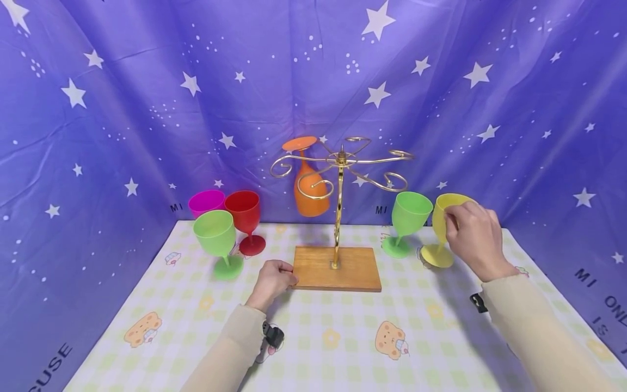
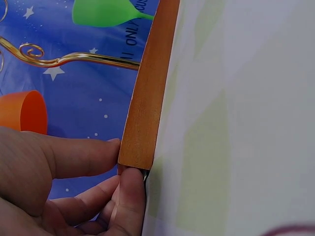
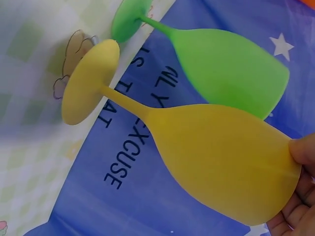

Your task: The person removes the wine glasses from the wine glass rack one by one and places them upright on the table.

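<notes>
My right hand (image 1: 475, 239) pinches the rim of a yellow goblet (image 3: 221, 157) on the right side of the table, the thumb against the bowl's outside. Its round foot (image 1: 437, 256) is down by the tabletop; whether it touches cannot be told. With the thumb on one side and fingers on the other, my left hand (image 1: 271, 283) grips the left end of a wooden base (image 2: 145, 98). From that base rises a gold metal glass rack (image 1: 338, 212) with several curled arms. One arm carries an orange goblet (image 1: 311, 196), hanging upside down by its foot.
A green goblet (image 1: 411, 215) stands upright just left of the yellow one. On the left are a magenta goblet (image 1: 206, 202), a red goblet (image 1: 245, 218) and another green goblet (image 1: 215, 237). A blue star-printed curtain (image 1: 294, 81) closes off the back of the checked tablecloth (image 1: 333, 359).
</notes>
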A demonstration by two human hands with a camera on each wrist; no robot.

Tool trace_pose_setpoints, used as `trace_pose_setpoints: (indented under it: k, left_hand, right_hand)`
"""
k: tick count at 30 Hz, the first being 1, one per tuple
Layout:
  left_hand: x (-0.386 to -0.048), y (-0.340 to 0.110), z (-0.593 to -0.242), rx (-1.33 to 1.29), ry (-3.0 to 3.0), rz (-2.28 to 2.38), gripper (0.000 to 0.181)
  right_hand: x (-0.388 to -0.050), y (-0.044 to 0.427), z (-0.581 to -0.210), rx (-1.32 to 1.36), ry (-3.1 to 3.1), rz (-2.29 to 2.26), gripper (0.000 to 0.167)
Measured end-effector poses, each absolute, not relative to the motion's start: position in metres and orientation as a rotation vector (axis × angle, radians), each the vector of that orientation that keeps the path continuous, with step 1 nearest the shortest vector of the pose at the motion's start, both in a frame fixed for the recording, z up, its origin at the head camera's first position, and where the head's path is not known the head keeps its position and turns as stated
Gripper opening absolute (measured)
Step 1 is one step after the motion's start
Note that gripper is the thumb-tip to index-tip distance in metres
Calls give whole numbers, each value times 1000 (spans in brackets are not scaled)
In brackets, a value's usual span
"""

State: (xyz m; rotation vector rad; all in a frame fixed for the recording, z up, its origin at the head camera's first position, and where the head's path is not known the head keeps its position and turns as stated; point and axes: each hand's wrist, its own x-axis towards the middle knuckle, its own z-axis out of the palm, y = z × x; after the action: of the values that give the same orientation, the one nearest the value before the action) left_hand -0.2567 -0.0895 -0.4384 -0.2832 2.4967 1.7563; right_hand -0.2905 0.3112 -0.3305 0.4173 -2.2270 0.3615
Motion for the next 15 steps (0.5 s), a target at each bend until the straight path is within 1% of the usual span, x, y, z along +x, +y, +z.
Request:
trace_pose_setpoints:
  k: [15]
  left_hand:
    - [-256,-89,-438,-283,2498,1763,23]
  right_hand:
    - [-311,320,-344,364,-2281,349,11]
